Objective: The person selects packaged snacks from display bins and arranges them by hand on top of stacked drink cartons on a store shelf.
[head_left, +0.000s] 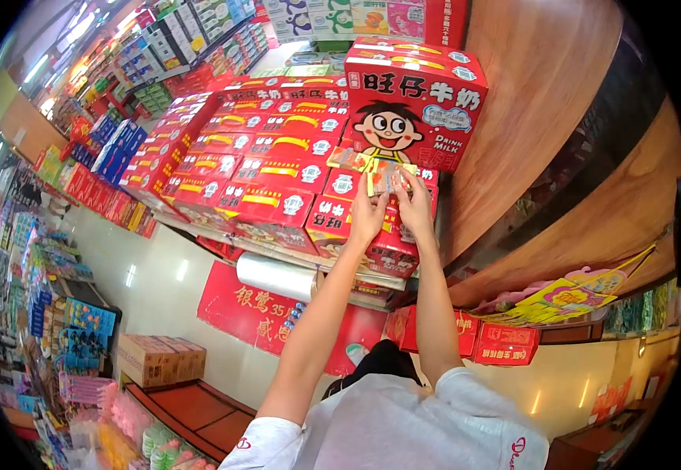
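Observation:
Both arms reach forward over a stack of red milk cartons (274,200). My left hand (367,215) grips the near left edge of a small flat yellow-and-orange packet (385,179), thumb and fingers closed on it. On its right side my right hand (415,207) holds the same packet. A second, similar packet (346,159) lies just beyond and to the left, on the cartons. Behind them stands a large red milk carton (415,106) with a cartoon child on its front. What the packets contain cannot be made out.
A curved wooden panel (540,117) rises close on the right. Below the stack, a silvery roll (276,276) lies near a red floor poster (238,305). Brown cardboard boxes (160,360) stand on the lower left, and stocked shelves line the left aisle.

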